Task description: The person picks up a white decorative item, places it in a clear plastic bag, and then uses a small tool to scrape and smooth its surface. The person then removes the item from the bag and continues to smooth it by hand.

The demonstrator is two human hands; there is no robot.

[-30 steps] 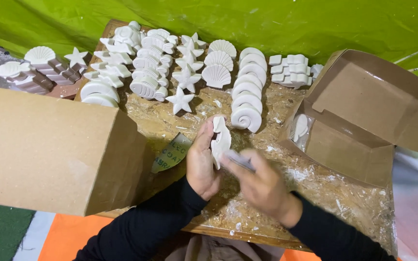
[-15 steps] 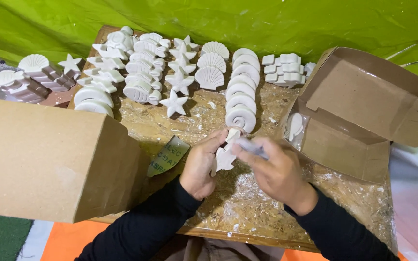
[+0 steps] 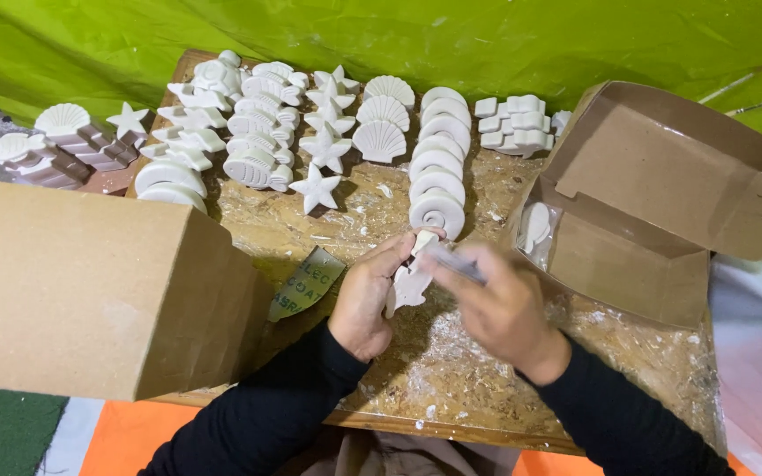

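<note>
My left hand (image 3: 366, 295) holds a small white plaster fish-shaped piece (image 3: 409, 280) upright over the middle of the wooden board (image 3: 451, 388). My right hand (image 3: 496, 304) grips a thin grey tool (image 3: 456, 263) and presses its tip against the piece's upper edge. The right hand is blurred. Rows of white plaster casts lie at the back of the board: spiral shells (image 3: 437, 181), scallop shells (image 3: 383, 115), starfish (image 3: 316, 188) and fish shapes (image 3: 253, 167). White dust and chips cover the board below my hands.
A closed cardboard box (image 3: 90, 286) stands at the left. An open cardboard box (image 3: 654, 203) with a white piece inside sits at the right. Brown moulds with shell casts (image 3: 55, 150) lie far left. A green sheet (image 3: 487, 35) hangs behind. A green label (image 3: 306, 282) lies on the board.
The view has shifted slightly. My hands stay together on the piece, and the right hand with the tool has moved a little along its upper edge.
</note>
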